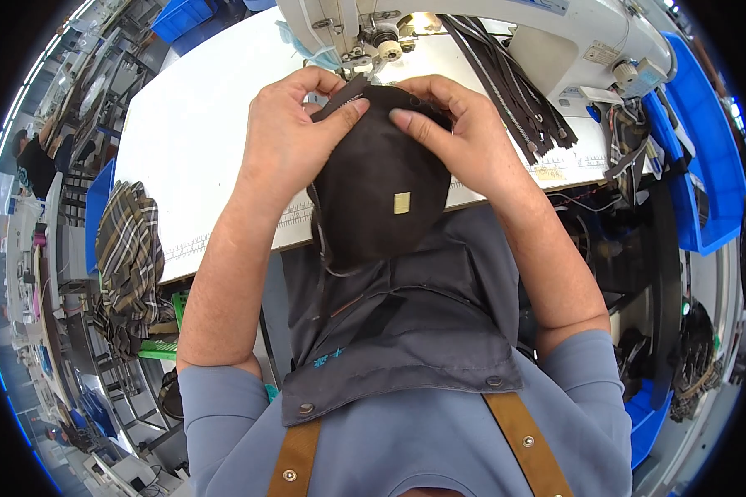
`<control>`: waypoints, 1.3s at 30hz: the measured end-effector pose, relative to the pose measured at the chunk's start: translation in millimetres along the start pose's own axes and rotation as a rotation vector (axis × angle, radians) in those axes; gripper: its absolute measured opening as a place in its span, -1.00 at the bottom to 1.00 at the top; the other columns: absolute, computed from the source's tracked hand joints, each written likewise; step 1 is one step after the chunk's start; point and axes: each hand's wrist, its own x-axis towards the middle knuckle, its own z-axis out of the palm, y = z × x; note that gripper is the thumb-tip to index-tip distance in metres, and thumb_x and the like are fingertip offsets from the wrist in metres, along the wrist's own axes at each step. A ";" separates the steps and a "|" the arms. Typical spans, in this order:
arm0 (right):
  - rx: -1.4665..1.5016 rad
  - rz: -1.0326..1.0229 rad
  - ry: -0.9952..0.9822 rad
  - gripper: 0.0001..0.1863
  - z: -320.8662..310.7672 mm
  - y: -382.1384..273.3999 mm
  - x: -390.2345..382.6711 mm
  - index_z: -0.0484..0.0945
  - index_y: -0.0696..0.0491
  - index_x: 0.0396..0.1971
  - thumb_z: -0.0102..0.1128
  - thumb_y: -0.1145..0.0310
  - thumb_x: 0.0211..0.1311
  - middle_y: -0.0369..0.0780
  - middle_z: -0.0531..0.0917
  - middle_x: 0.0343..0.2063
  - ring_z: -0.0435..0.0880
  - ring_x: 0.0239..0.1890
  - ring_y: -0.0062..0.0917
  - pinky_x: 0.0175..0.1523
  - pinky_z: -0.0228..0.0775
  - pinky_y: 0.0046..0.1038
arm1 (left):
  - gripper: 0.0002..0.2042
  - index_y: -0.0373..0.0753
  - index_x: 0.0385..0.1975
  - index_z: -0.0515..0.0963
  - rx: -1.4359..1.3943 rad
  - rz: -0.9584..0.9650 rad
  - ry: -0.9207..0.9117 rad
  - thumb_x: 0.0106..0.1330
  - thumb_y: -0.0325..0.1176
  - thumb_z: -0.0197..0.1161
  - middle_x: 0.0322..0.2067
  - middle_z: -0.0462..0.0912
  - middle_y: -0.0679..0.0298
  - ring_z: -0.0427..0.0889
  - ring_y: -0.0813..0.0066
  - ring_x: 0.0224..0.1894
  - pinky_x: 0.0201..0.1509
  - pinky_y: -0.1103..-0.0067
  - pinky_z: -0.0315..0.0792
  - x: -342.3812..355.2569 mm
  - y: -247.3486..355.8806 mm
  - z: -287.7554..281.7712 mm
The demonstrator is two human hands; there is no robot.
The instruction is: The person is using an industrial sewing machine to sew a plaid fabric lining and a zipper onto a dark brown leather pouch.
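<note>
A dark brown fabric piece [373,178] with a small pale yellow label hangs between my hands, over the front edge of the white sewing table [195,137]. My left hand [282,137] pinches its upper left edge, along with a dark zipper [337,101] whose metal teeth show beside the thumb. At the upper right edge, my right hand [464,132] grips the same fabric between thumb and bent fingers. Just beyond both hands is the needle area of a white sewing machine [464,18]. The fingertips behind the cloth are partly hidden.
Several dark zippers [510,83] lie in a bundle right of the needle area. Plaid cloth [128,248] drapes at the table's left side, and more plaid pieces [628,137] hang at the right. A blue bin [717,186] stands far right.
</note>
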 end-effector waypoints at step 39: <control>-0.028 0.024 -0.356 -0.79 -15.6 40.9 59.3 0.63 0.19 -0.35 0.36 0.34 0.16 -0.35 0.63 -0.53 0.48 -0.41 -0.77 -0.22 0.38 -0.61 | -0.89 -0.34 -0.36 0.63 -0.419 -0.278 -0.412 0.25 -0.42 0.29 -0.49 0.59 0.47 0.45 0.82 -0.44 -0.32 0.79 0.32 28.4 -67.9 16.0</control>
